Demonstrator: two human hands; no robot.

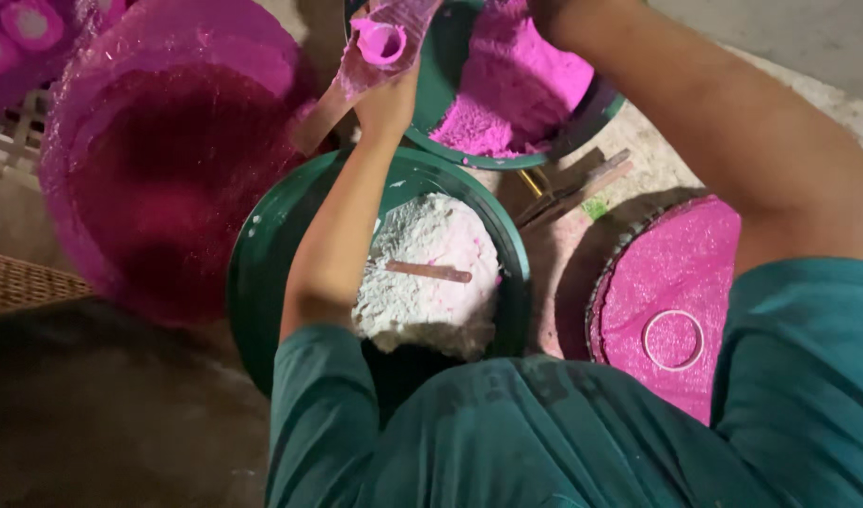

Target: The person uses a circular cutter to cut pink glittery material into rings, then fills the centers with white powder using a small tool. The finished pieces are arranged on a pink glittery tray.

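My left hand (386,94) is raised at the top centre and grips a pink-dusted paper tube (382,42) with an open round mouth, held over the edge of a green bowl (429,103) heaped with pink powder (516,85). My right arm reaches up across the right side; its hand (544,11) is cut off at the top edge above the pink powder. Below, a second green bowl (262,273) holds white powder (427,273) with a small brown stick (429,272) lying on it.
A large pink-stained plastic tub (168,160) stands at left. A round tray (671,282) covered in pink powder with a white ring (673,340) lies at right. Wooden sticks (577,188) lie between the bowls. Pink tubes (27,28) sit top left, woven basket (17,282) at left edge.
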